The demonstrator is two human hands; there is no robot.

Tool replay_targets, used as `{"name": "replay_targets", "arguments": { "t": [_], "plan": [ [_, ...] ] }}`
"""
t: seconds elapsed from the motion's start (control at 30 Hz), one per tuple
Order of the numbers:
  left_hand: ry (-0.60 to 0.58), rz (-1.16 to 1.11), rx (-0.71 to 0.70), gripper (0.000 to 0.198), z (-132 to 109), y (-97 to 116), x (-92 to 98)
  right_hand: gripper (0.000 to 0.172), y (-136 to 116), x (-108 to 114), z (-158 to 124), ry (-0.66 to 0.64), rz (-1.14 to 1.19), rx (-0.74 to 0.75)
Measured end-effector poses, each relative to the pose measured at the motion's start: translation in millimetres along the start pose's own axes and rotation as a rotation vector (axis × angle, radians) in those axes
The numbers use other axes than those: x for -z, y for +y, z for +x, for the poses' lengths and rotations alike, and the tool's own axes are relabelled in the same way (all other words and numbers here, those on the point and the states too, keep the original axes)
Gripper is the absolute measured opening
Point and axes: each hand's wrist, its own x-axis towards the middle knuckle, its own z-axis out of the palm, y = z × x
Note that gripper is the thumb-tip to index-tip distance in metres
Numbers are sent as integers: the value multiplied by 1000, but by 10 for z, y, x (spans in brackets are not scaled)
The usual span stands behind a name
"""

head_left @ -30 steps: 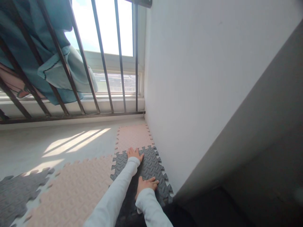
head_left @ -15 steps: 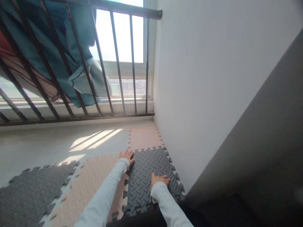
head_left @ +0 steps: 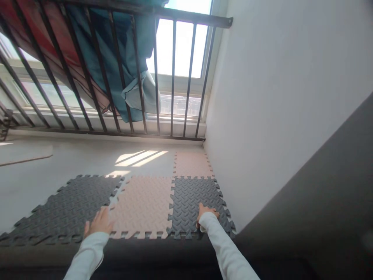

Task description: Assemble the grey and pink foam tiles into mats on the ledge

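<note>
Hands [head_left: 99,222] [head_left: 207,213] on ridged foam tiles [head_left: 142,206]

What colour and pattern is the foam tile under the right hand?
The foam tile is dark grey with a raised tread pattern, best in the head view.

I can see both my arms come up from the bottom of the view, well apart. My left arm [head_left: 87,252] leans in from the lower left, and a long white sleeve [head_left: 89,249] covers it up to the wrist. My left hand [head_left: 99,222] is open and flat, palm down, with the fingers spread. My right arm [head_left: 223,245] leans the other way, in its own white sleeve [head_left: 224,247]. My right hand [head_left: 206,213] is open and palm down too, but its fingers bend a little, and the cuff hides the wrist.
</note>
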Motion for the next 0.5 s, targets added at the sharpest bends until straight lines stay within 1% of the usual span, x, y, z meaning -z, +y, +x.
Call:
{"name": "replay_targets", "arguments": {
  "t": [0.07, 0.1, 0.13, 0.2, 0.27, 0.3, 0.37, 0.5],
  "plan": [
    [11, 40, 80, 53, -110, -390, 44, 91, 3, -1, 5, -2, -4, 8],
    [-14, 48, 106, 51, -152, -536, 68, 90, 5, -2, 8, -3, -9, 9],
    [-55, 43, 114, 49, -186, -653, 91, 89, 7, -3, 10, -2, -11, 10],
    [-119, 9, 75, 44, -231, -804, 138, 88, 9, -6, 15, -3, -8, 8],
    [-142, -19, 16, 40, -262, -859, 193, 88, 11, -11, 19, -2, -4, 1],
    [-132, -18, 6, 38, -277, -857, 224, 87, 10, -13, 19, 1, -8, -1],
    [-94, -1, 29, 34, -309, -813, 294, 85, 10, -14, 15, 9, -20, -2],
    [-107, 18, 87, 33, -358, -682, 435, 82, 13, -10, -3, 11, -39, 15]
  ]
}}
